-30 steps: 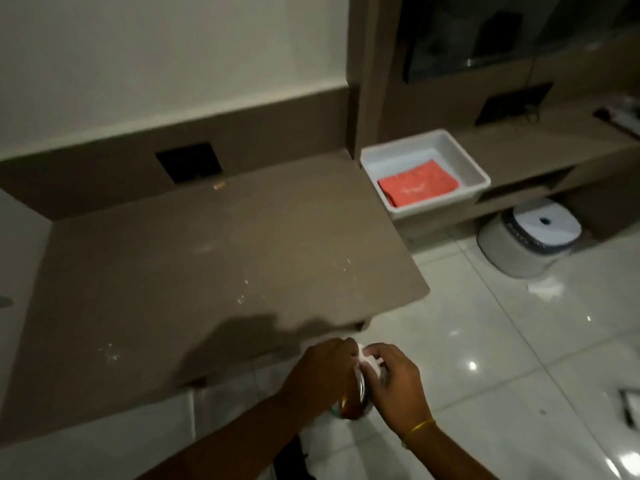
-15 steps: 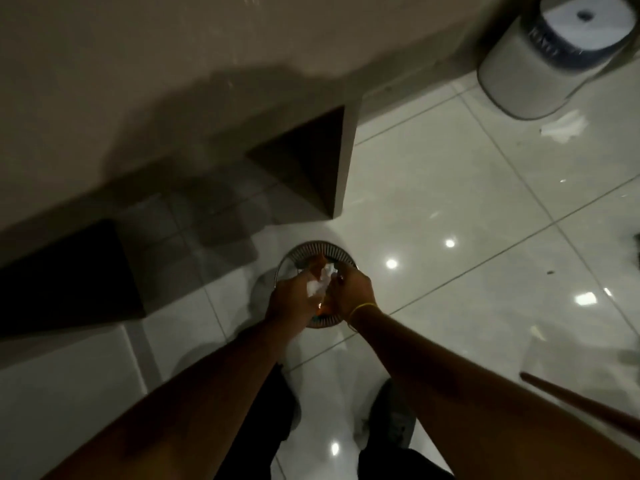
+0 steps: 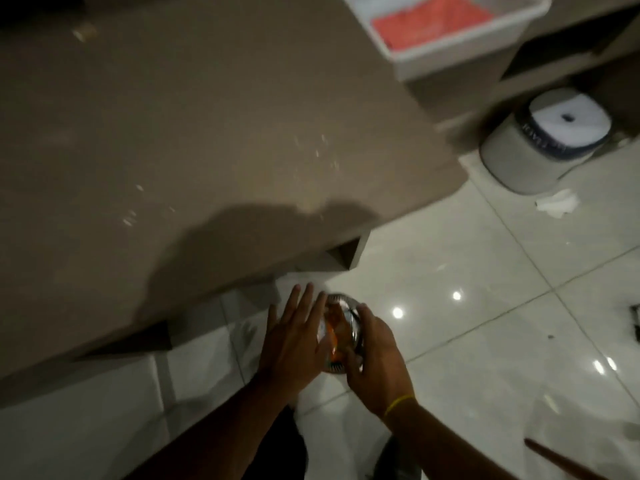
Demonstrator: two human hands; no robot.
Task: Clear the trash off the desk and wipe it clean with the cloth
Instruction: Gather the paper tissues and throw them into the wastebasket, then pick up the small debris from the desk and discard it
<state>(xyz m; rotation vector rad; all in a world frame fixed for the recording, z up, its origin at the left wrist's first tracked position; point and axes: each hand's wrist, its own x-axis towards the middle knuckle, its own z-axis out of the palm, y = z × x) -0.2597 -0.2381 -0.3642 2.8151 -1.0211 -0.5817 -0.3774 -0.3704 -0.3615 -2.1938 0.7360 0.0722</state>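
Both hands over the small round bin (image 3: 346, 336) on the floor just off the table (image 3: 207, 133) edge: left hand (image 3: 294, 344) flat, fingers spread wide, empty; right hand (image 3: 372, 355) loosely curled, grip unclear; orange-and-white trash (image 3: 332, 341) between them in the bin; crumbs (image 3: 138, 202) on table; red cloth (image 3: 429, 20) in white tray (image 3: 460, 50) far right.

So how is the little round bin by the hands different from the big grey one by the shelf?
The small bin has an open top with orange and white trash showing inside; the grey bin is covered by a white lid. The small one looks metal with slatted sides; the grey one looks smooth and bigger. Both stand on the tiled floor.
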